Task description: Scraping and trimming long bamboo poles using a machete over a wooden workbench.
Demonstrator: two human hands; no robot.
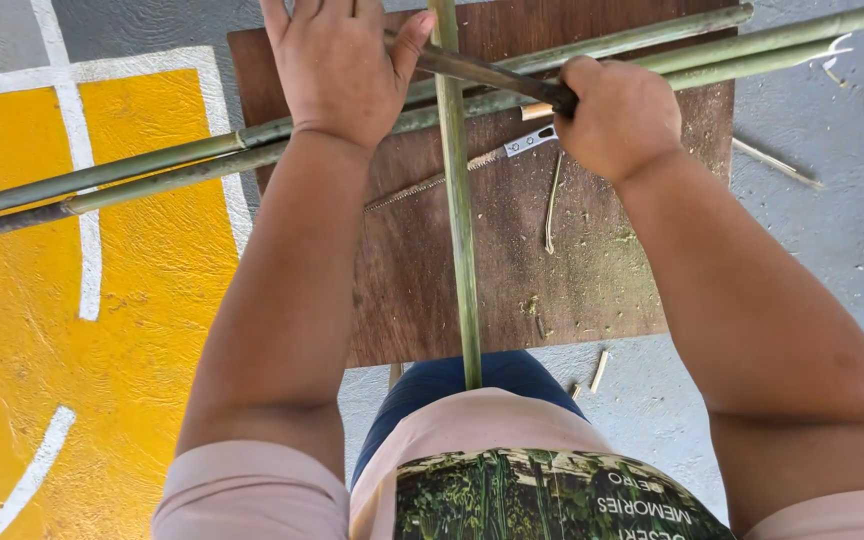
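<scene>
right hand point(620, 115) has its grip closed on the handle of a dark blade point(472, 68), upper middle of the frame. left hand point(337, 65) lies open, fingers spread, thumb against the blade's back, pressing on the upright bamboo stick point(460, 230) running down the centre. a brown board point(592, 270) lies beneath, with long bamboo poles point(152, 170) crossing it and a small saw point(472, 162) just below them.

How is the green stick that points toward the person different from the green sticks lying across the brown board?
The upright stick runs toward the person's lap; the crossing sticks lie sideways over the board. A blade, held by the right hand and steadied by the left hand, meets the upright stick; the crossing sticks lie loose. All are green and slender.
</scene>
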